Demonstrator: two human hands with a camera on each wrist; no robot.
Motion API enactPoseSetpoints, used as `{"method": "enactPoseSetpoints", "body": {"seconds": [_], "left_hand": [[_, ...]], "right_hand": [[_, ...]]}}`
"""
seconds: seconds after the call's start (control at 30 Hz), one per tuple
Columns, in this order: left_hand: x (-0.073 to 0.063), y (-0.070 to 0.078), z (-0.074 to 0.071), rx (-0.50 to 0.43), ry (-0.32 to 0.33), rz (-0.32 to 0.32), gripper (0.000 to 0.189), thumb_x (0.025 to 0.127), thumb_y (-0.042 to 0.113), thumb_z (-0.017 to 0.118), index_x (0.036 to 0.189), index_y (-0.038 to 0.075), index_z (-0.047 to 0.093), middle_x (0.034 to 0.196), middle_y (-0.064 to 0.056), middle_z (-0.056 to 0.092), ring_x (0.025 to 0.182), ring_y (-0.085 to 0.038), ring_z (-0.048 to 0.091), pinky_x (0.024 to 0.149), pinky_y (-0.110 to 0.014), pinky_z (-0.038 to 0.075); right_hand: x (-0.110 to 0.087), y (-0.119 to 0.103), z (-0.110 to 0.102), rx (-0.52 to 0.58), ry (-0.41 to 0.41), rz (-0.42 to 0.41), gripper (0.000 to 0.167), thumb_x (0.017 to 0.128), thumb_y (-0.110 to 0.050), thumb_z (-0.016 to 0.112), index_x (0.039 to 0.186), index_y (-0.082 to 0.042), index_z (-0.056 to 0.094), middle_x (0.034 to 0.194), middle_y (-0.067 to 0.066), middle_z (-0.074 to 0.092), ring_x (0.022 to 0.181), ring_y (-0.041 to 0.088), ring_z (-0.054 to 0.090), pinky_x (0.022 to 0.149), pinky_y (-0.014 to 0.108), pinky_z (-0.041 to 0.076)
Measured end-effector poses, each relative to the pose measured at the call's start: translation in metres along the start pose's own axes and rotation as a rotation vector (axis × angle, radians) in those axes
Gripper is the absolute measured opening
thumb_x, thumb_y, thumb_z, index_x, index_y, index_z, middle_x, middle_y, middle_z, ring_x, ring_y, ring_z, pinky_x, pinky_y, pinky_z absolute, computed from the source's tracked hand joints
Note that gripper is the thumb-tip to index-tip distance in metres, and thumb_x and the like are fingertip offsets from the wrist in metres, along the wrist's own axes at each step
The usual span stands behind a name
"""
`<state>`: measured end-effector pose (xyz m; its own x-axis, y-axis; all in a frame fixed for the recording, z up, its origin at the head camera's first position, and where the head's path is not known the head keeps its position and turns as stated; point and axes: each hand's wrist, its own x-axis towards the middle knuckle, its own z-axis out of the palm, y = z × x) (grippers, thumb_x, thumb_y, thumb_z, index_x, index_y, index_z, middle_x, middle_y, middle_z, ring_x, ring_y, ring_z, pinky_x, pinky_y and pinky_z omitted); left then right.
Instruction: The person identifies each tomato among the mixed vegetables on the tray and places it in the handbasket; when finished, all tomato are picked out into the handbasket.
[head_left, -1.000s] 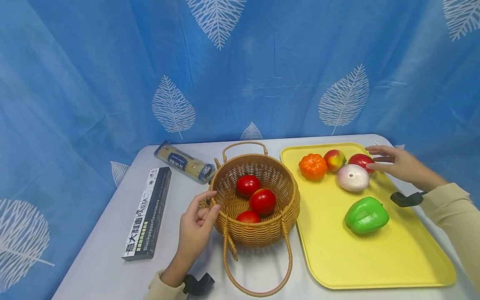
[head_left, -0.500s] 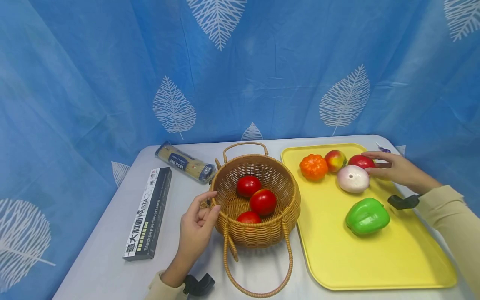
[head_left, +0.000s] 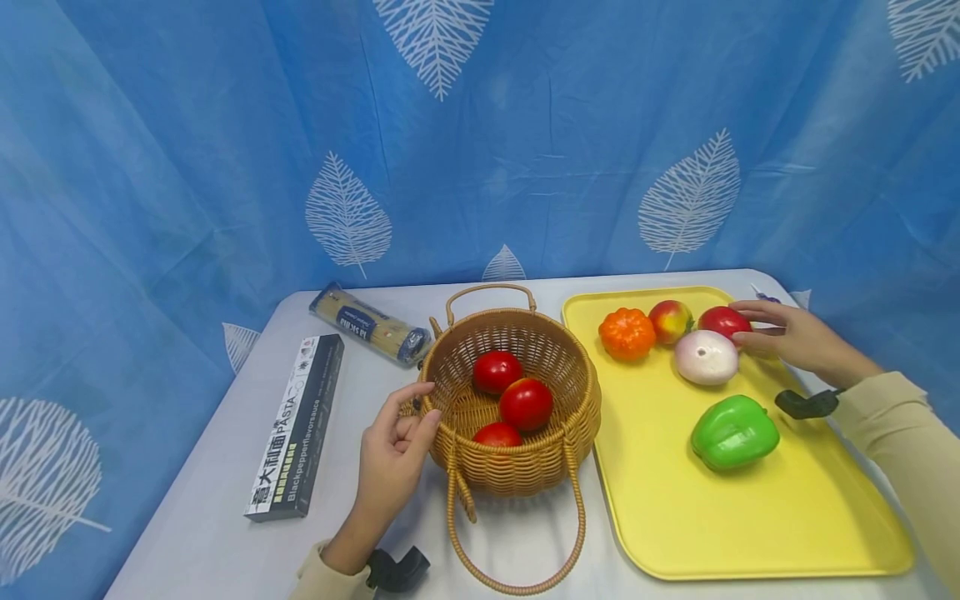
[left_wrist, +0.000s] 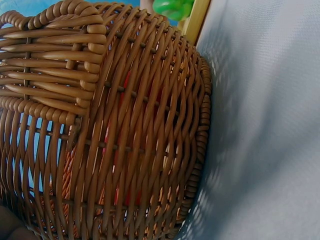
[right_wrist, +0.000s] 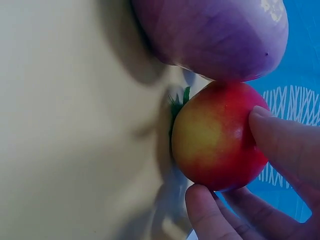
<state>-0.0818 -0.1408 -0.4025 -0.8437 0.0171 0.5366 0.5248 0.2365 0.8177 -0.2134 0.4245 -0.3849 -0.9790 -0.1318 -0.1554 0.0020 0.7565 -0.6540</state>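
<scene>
At the far right corner of the yellow tray (head_left: pixel 757 533), my right hand (head_left: pixel 806 337) has its thumb and fingers around a tomato (head_left: pixel 722 320). The right wrist view shows this tomato (right_wrist: pixel 220 137) close up, red with a yellow patch and a green calyx, thumb on one side and fingertips on the other. A purple-white onion (head_left: pixel 707 357) lies right beside it. My left hand (head_left: pixel 392 446) holds the left rim of a wicker basket (head_left: pixel 510 467), with index finger and thumb at the edge. Three red tomatoes (head_left: pixel 526 404) lie inside. The left wrist view shows the basket's woven side (left_wrist: pixel 145 130).
An orange pumpkin (head_left: pixel 627 334), a red-yellow fruit (head_left: pixel 670 321) and a green bell pepper (head_left: pixel 735 432) are also on the tray. Left of the basket lie a pasta box (head_left: pixel 296 429) and a spaghetti pack (head_left: pixel 371 323). One basket handle (head_left: pixel 517 587) hangs toward the front.
My right hand has moved slightly left and closed its thumb and fingers around the tomato. The left hand and basket have stayed in place.
</scene>
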Motion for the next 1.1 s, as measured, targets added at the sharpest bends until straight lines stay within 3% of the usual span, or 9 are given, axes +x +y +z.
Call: {"method": "enactPoseSetpoints", "body": {"seconds": [0.27, 0.37, 0.4, 0.5, 0.63, 1.1], "left_hand": [[0.001, 0.002, 0.0, 0.008, 0.002, -0.004, 0.038, 0.096, -0.003, 0.067, 0.132, 0.008, 0.062, 0.051, 0.004, 0.032, 0.044, 0.0, 0.026, 0.036, -0.019, 0.018], [0.001, 0.002, -0.001, 0.01, 0.002, -0.008, 0.037, 0.096, -0.003, 0.067, 0.132, 0.006, 0.062, 0.051, 0.004, 0.031, 0.044, 0.0, 0.026, 0.036, -0.019, 0.018], [0.001, 0.002, -0.001, 0.012, 0.002, -0.009, 0.037, 0.096, -0.003, 0.067, 0.132, 0.005, 0.062, 0.051, 0.004, 0.031, 0.044, 0.0, 0.026, 0.036, -0.019, 0.018], [0.001, 0.002, -0.001, 0.015, 0.005, -0.012, 0.036, 0.096, -0.003, 0.067, 0.132, 0.003, 0.062, 0.051, 0.004, 0.031, 0.044, 0.001, 0.026, 0.036, -0.019, 0.018], [0.001, 0.002, -0.001, 0.012, 0.006, -0.019, 0.037, 0.096, -0.003, 0.067, 0.132, 0.005, 0.062, 0.052, 0.004, 0.031, 0.044, 0.0, 0.026, 0.036, -0.019, 0.018], [0.001, 0.004, -0.001, -0.002, 0.002, -0.033, 0.037, 0.097, 0.0, 0.067, 0.132, 0.01, 0.062, 0.052, 0.004, 0.032, 0.044, 0.0, 0.027, 0.036, -0.019, 0.019]], "right_hand": [[-0.002, 0.0, -0.004, 0.003, 0.054, -0.006, 0.082, 0.098, -0.046, 0.067, 0.157, -0.001, 0.032, 0.154, 0.036, 0.03, 0.128, 0.06, 0.044, 0.099, 0.067, 0.043], [-0.004, -0.006, -0.008, 0.005, 0.074, -0.016, 0.082, 0.098, -0.046, 0.067, 0.158, -0.002, 0.033, 0.154, 0.035, 0.032, 0.128, 0.059, 0.046, 0.097, 0.063, 0.047], [-0.005, -0.009, -0.009, 0.006, 0.081, -0.022, 0.082, 0.098, -0.046, 0.068, 0.158, -0.002, 0.033, 0.153, 0.034, 0.034, 0.128, 0.059, 0.046, 0.095, 0.06, 0.05], [-0.008, -0.018, -0.012, 0.018, 0.101, -0.039, 0.08, 0.097, -0.044, 0.069, 0.157, -0.004, 0.035, 0.15, 0.032, 0.04, 0.128, 0.056, 0.046, 0.086, 0.033, 0.058], [-0.014, -0.032, -0.011, 0.043, 0.14, -0.065, 0.075, 0.097, -0.04, 0.07, 0.156, -0.005, 0.038, 0.148, 0.028, 0.044, 0.127, 0.051, 0.047, 0.073, 0.005, 0.042], [-0.035, -0.083, -0.004, 0.057, 0.191, -0.09, 0.075, 0.097, -0.04, 0.071, 0.159, -0.017, 0.036, 0.155, 0.023, 0.039, 0.132, 0.051, 0.046, 0.073, 0.006, 0.043]]}}
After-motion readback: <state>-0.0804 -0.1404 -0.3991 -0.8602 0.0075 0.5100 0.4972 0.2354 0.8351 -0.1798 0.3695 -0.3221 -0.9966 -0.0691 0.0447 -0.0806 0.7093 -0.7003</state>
